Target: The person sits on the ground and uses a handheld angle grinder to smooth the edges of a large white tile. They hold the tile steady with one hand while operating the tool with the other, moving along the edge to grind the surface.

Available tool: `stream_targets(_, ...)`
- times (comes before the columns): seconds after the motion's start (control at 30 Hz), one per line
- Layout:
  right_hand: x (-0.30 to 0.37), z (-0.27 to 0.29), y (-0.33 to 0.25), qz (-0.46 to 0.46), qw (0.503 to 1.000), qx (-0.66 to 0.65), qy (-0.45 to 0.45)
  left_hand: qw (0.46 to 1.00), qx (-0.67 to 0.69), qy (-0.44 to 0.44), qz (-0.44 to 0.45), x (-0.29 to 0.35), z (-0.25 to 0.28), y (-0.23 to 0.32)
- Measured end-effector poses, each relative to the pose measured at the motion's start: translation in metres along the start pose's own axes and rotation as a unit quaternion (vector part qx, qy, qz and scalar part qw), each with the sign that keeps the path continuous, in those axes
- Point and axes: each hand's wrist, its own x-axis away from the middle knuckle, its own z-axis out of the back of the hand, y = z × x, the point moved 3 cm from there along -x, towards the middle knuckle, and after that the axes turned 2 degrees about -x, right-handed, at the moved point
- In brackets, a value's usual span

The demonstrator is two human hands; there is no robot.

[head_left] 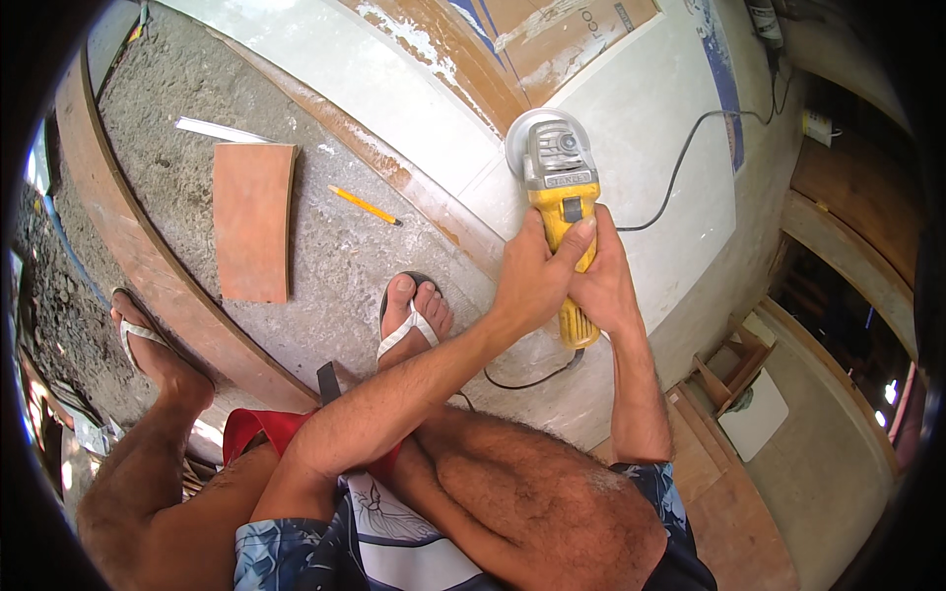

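- The grinder [562,212] has a yellow body, a grey metal head and a round grey guard at its far end; both hands wrap its body.
- The left hand [537,271] grips the yellow body from the left, fingers curled over the top, forefinger reaching up beside the dark switch.
- The right hand [603,281] is clamped around the same body from the right, just beside the left hand's fingers, touching them.
- Beyond the fingertips, the head of the grinder sits on a large pale tile [631,138]; whether the disc touches it cannot be told.
- A black cord [680,163] runs from below the hands and loops across the tile to the right of the fingers.
- Left of the fingers, well apart, a yellow pencil [365,206] and a reddish curved tile piece [253,219] lie on rough grey concrete [168,118].
- Below the left hand a foot in a white-strapped sandal [414,315] rests on the concrete.
- Wooden boards [729,492] and beams lie to the right.
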Motion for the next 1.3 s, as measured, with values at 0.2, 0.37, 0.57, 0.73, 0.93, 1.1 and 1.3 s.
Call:
stream_targets(0.2,0.0,0.001,0.001,0.008,1.0,-0.013,0.004,0.999,0.014,-0.019,0.022,0.0,-0.003,0.001)
stream_targets(0.37,-0.002,0.002,0.003,0.011,1.0,0.003,-0.004,0.999,0.033,-0.011,0.03,0.001,-0.003,-0.001)
stream_targets(0.57,-0.003,0.005,0.005,0.009,1.0,-0.002,-0.004,0.999,0.016,-0.014,0.038,0.0,-0.003,0.002)
stream_targets(0.73,-0.003,0.005,0.006,0.025,0.999,-0.032,-0.004,0.999,0.032,-0.002,0.03,0.001,-0.006,0.007)
stream_targets(0.93,-0.006,0.009,0.006,0.007,1.0,0.001,-0.012,1.0,0.022,0.007,0.019,-0.003,-0.009,-0.001)
stream_targets(1.1,-0.005,0.013,-0.001,0.012,1.0,-0.024,-0.001,0.999,0.035,0.0,-0.003,-0.005,-0.015,0.004)
stream_targets(1.3,-0.006,0.013,0.001,0.01,0.999,-0.036,-0.013,0.999,0.052,0.009,0.004,-0.003,-0.015,0.008)
